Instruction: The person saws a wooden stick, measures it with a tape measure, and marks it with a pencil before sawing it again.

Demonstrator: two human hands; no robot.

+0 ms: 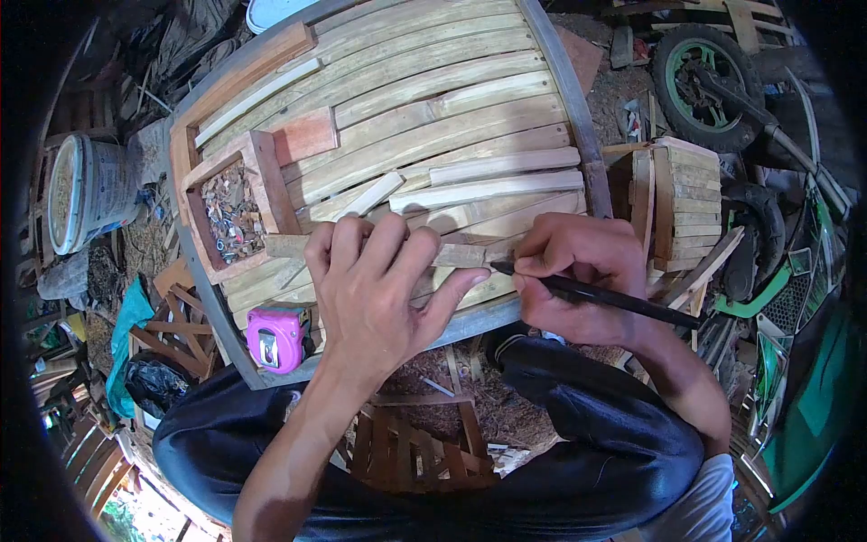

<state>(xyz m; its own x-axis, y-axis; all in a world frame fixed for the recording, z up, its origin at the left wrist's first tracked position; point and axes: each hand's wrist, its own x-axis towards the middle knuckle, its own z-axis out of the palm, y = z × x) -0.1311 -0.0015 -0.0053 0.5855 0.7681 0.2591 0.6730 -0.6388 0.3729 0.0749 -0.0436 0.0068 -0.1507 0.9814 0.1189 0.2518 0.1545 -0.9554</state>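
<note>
A thin wooden strip (462, 255) lies across the front part of the slatted wooden table (433, 68). My left hand (375, 294) is pressed over the strip, fingers curled on its far side and thumb stretched along the near side. In my right hand (582, 275) is a black pen (623, 301), its tip touching or very close to the strip's right end. Pale wooden sticks (488, 192) lie just beyond both hands. A pink tape measure (275, 340) sits at the table's near left corner.
On the table's left stands a wooden box of small hardware (262, 176), beside a reddish wood block (307, 135). A white bucket (90, 194) is on the left. At right are a slatted wooden piece (694, 208) and a green-rimmed wheel (704, 86).
</note>
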